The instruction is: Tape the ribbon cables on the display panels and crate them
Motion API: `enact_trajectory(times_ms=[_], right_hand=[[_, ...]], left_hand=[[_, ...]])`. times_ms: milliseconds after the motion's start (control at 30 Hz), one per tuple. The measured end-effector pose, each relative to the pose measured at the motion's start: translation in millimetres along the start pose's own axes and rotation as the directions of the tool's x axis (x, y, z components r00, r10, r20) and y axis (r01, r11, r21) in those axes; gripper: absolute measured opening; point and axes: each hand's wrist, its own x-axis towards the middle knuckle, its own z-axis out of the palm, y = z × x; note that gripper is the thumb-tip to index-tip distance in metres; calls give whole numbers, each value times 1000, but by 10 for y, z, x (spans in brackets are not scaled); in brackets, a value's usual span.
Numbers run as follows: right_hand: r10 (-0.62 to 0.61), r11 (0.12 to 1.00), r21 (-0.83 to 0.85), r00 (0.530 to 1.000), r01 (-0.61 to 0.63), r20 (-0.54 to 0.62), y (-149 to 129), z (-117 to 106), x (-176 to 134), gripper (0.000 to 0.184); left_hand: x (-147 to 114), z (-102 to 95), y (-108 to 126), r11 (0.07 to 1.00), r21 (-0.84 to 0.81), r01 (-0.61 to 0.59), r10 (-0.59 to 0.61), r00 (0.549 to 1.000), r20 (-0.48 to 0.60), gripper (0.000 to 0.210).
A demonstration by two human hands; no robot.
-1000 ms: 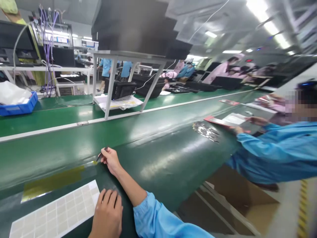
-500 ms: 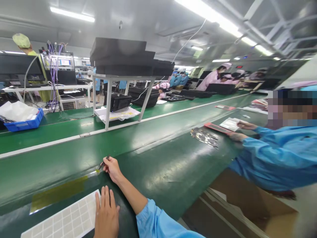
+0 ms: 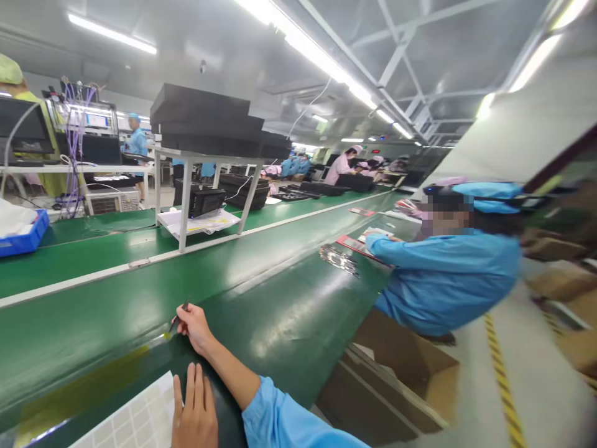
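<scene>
My right hand (image 3: 194, 328) pinches dark tweezers (image 3: 178, 317), their tip pointing down at a small yellow piece (image 3: 166, 335) by the end of a clear strip on the bench. That strip carries a long translucent yellow film (image 3: 86, 389), which lies to the left along the green surface. My left hand (image 3: 196, 407) rests flat with fingers stretched, at the right edge of a white sheet (image 3: 135, 420) marked off into a grid of pale rectangles. The sheet's lower part runs out of view.
A white rack (image 3: 185, 205) bearing black trays (image 3: 205, 118) stands beyond the bench's pale rail. At left is a blue bin (image 3: 25, 239). Thin metallic parts (image 3: 339, 258) lie to the right, near a co-worker in a blue smock (image 3: 448, 267). A cardboard box (image 3: 410, 367) sits below.
My view has swung to the right, so the bench and rack appear further left. Both hands keep nearly the same places beside the film and the sheet. The co-worker's hands are now mostly hidden.
</scene>
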Motion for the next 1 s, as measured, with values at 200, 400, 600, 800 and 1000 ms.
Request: enact_trajectory(times_ms=[200, 400, 600, 800, 1000], right_hand=[[-21, 1000, 23, 1000, 20, 11, 19, -17, 38, 31], [-49, 998, 47, 999, 48, 21, 7, -17, 40, 25], [-53, 997, 62, 998, 51, 27, -27, 9, 48, 22], [-46, 997, 70, 999, 44, 23, -39, 11, 57, 22], [-52, 996, 74, 998, 51, 20, -29, 4, 62, 24]], left_hand=[[-141, 149, -74, 997, -30, -66, 67, 997, 24, 48], [-228, 282, -127, 982, -154, -109, 105, 994, -35, 48], [-105, 171, -125, 954, -279, -111, 80, 990, -120, 45], [-21, 58, -109, 953, -287, -99, 72, 992, -103, 48], [-23, 37, -98, 962, -259, -84, 65, 995, -82, 48]])
